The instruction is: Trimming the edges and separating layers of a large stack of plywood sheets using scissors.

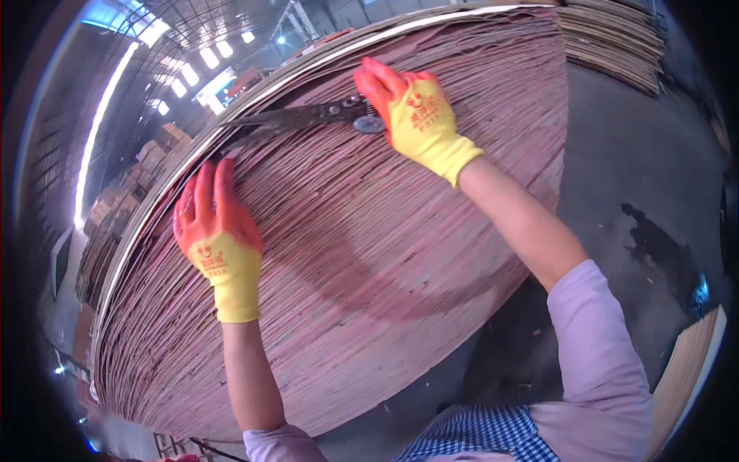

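A tall stack of thin pinkish wood sheets (400, 254) fills the middle, seen along its layered edges. My right hand (412, 115), in a yellow and red glove, is closed on the handles of large dark metal shears (296, 115) near the top of the stack. The shears' long blades point left, to the sheets' upper edge. My left hand (218, 231), gloved alike, lies with its fingers extended on the upper left part of the stack, just below the blade tips.
More stacked sheets (608, 38) stand at the upper right. Piles (150, 165) line the left behind the stack. Pale boards (681, 385) lean at the lower right. A grey floor (608, 169) with dark stains runs along the right, under a high roof with windows and lights.
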Demonstrator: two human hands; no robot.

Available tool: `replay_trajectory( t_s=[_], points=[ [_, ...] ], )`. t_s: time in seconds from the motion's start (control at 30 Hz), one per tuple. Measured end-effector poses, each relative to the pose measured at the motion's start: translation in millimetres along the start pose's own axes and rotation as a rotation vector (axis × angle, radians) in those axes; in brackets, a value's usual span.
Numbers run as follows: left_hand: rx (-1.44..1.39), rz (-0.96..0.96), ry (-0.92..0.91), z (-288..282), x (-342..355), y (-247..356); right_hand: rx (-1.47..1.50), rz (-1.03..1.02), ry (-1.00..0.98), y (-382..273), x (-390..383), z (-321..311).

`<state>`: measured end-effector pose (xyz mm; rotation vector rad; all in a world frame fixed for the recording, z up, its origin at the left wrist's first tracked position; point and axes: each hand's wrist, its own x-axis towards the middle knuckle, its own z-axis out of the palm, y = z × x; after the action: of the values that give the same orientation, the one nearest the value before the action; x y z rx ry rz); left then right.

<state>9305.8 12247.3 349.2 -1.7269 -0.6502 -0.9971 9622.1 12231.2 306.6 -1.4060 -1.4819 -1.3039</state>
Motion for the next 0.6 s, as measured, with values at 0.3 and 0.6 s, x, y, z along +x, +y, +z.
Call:
replay_trajectory(
  t_s=[0.3,0.6],
  points=[
    [0.178,-0.05,-0.153,0.1,14.5,16.7,0.215,0.142,-0.11,31.5,24.7,-23.4],
    [0.198,-0.144,-0.183,-7.7,21.5,25.5,0.228,-0.014,-0.129,37.4,-3.5,-20.7]
  ],
)
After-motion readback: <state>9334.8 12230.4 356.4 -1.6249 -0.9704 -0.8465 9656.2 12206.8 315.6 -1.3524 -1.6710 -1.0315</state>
